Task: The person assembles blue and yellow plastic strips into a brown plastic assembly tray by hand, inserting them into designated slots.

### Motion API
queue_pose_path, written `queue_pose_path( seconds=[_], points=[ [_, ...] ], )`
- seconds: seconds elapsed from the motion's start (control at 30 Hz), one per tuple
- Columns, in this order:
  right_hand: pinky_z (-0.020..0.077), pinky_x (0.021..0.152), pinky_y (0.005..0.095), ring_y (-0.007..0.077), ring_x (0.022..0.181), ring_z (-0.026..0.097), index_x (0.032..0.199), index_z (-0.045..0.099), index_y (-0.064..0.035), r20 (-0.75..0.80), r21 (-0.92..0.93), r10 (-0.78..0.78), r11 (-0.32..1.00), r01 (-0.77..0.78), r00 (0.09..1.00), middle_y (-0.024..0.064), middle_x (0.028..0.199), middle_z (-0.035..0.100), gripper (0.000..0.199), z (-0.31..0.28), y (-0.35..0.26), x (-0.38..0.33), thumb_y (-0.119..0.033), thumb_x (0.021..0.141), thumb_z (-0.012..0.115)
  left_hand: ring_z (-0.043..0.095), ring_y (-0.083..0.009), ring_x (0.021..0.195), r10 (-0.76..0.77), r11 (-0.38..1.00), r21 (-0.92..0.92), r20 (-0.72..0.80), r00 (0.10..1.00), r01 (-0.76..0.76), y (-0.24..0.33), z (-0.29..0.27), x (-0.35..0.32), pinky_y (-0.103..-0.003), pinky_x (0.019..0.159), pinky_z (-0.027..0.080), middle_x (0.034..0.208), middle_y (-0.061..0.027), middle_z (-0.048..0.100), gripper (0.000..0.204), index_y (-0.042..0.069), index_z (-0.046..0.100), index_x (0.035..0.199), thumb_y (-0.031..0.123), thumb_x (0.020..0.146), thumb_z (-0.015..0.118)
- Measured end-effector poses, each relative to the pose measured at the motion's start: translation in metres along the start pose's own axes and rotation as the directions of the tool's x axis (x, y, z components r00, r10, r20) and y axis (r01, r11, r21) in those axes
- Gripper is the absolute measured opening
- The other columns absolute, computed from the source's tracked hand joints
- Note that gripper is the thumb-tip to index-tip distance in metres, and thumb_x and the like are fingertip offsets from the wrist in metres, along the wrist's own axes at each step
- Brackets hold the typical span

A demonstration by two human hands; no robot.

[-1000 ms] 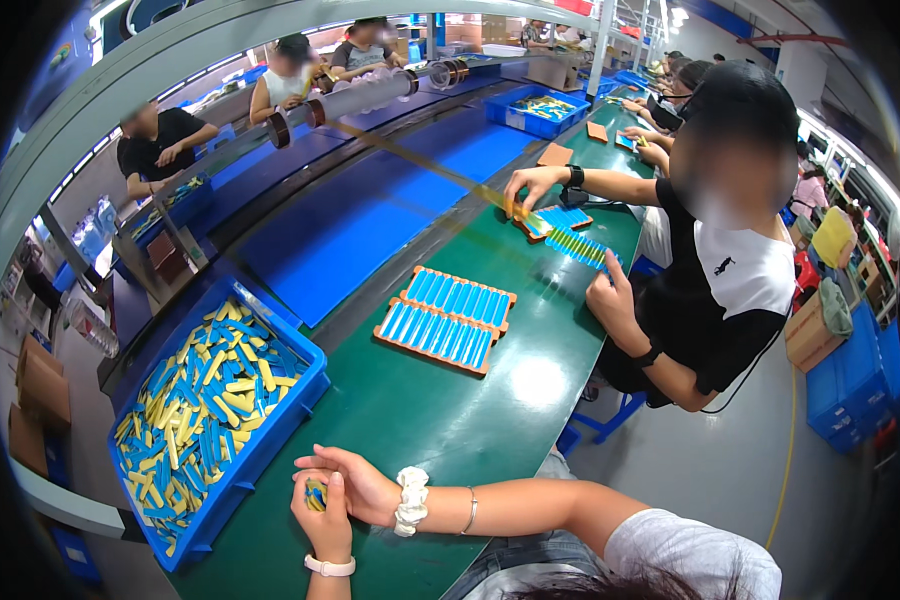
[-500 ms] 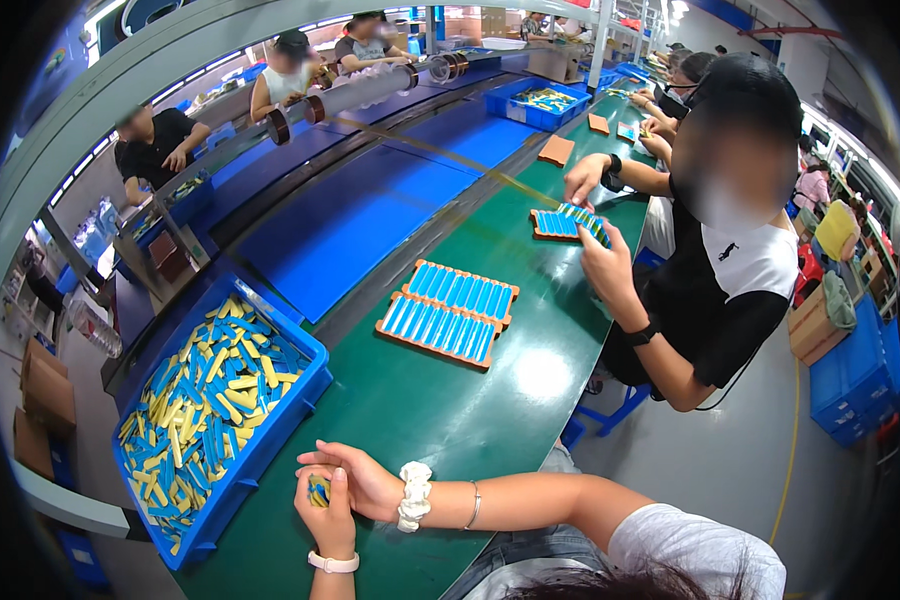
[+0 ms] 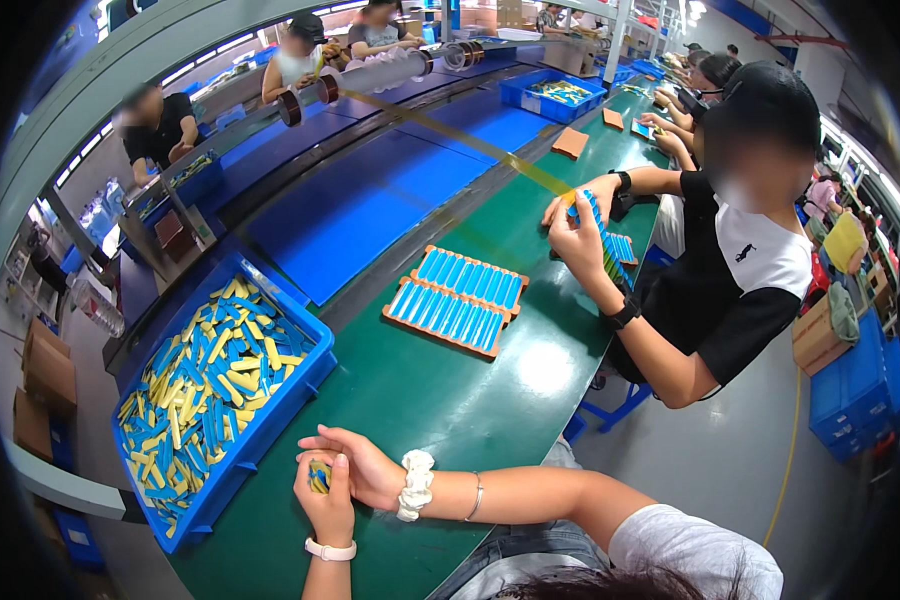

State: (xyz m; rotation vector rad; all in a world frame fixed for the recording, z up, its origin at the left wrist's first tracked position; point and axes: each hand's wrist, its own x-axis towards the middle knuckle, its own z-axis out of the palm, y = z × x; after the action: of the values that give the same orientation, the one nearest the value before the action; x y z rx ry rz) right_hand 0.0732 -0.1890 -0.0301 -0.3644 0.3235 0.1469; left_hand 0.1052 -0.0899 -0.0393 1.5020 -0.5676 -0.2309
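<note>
My left hand (image 3: 325,505) is closed around a small bunch of blue and yellow strips (image 3: 319,477), whose ends show between thumb and fingers. Against it rests my right hand (image 3: 368,468), its fingers stretched out and lightly curved over the tops of the left fingers; nothing shows in its grip. Both are above the near part of the green table (image 3: 390,400). To their left stands a blue bin (image 3: 322,350) heaped with loose blue and yellow strips (image 3: 210,400). Farther ahead lies a pair of brown slotted holders (image 3: 440,342) filled with blue strips (image 3: 460,275).
At the right, a co-worker (image 3: 715,300) holds a row of blue strips (image 3: 598,225) joined to amber tape (image 3: 450,140). The tape stretches from rolls on a bar (image 3: 380,75). A blue conveyor belt (image 3: 370,215) runs beside the table. Another blue bin (image 3: 560,98) stands farther off.
The co-worker has lifted and tilted the row of strips off the small holder, and the tape now runs up to those hands. My own hands keep nearly the same pose.
</note>
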Motion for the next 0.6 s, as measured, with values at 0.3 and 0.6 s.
queue_pose_path(
  seconds=[0.3,0.6],
  points=[
    [0.0481,0.086,0.0311,0.0167,0.094,0.060,0.110,0.058,-0.0066,-0.004,-0.009,0.007,1.000,-0.007,1.000,0.0077,0.105,0.063,0.040,0.0004,-0.0019,-0.0023,-0.041,0.091,0.052,0.038,-0.0040,0.045,0.028,0.999,0.025,0.005,1.000,-0.028,-0.0013,0.0001,-0.0004,-0.020,0.041,0.027,0.061,0.0019,0.045,0.019,0.007,0.047,0.080,0.016,0.090,0.060],
    [0.0482,0.085,0.0306,0.0169,0.093,0.060,0.110,0.058,-0.0057,-0.011,-0.007,0.010,1.000,-0.010,1.000,0.0082,0.103,0.063,0.039,-0.0011,0.0004,0.0010,-0.040,0.092,0.052,0.038,-0.0039,0.045,0.050,0.997,0.053,0.006,0.999,-0.051,-0.0057,-0.0019,-0.0003,-0.020,0.040,0.027,0.061,0.0020,0.044,0.018,0.007,0.047,0.081,0.015,0.090,0.060]
  ],
)
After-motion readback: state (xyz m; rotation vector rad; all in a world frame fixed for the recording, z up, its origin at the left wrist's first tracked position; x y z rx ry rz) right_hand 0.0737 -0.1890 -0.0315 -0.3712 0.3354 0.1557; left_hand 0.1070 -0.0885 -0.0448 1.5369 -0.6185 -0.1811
